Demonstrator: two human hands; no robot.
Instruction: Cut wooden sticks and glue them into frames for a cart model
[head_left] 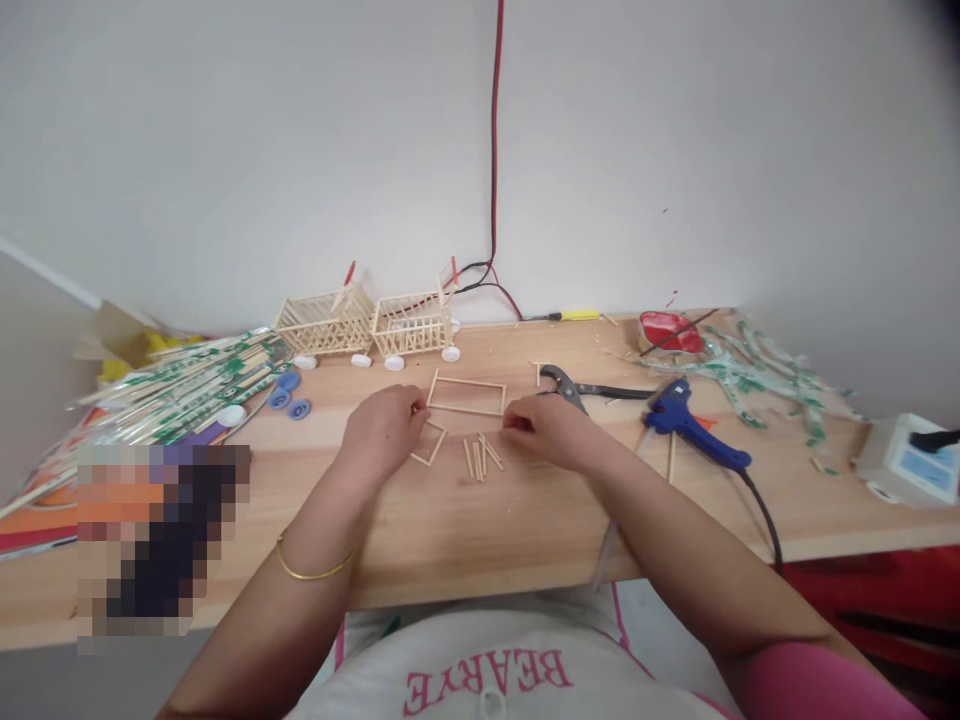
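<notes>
A rectangular stick frame (466, 410) made of thin wooden sticks lies between my two hands. My left hand (386, 428) has its fingers pinched together at the frame's near left corner. At the near right corner, the fingers of my right hand (553, 430) are curled in and closed, their tips partly hidden. A smaller stick frame (430, 462) sits just below my left hand, partly covered by it. Several short cut sticks (481, 456) lie loose on the wood between my wrists.
Behind stand two miniature stick carts (326, 325) with white wheels. Long sticks in wrappers (195, 385) and blue wheels (298, 409) are on the left. To the right are cutting pliers (566, 385), a blue glue gun (694, 425), a red-stained container (670, 332) and a white power box (911, 460).
</notes>
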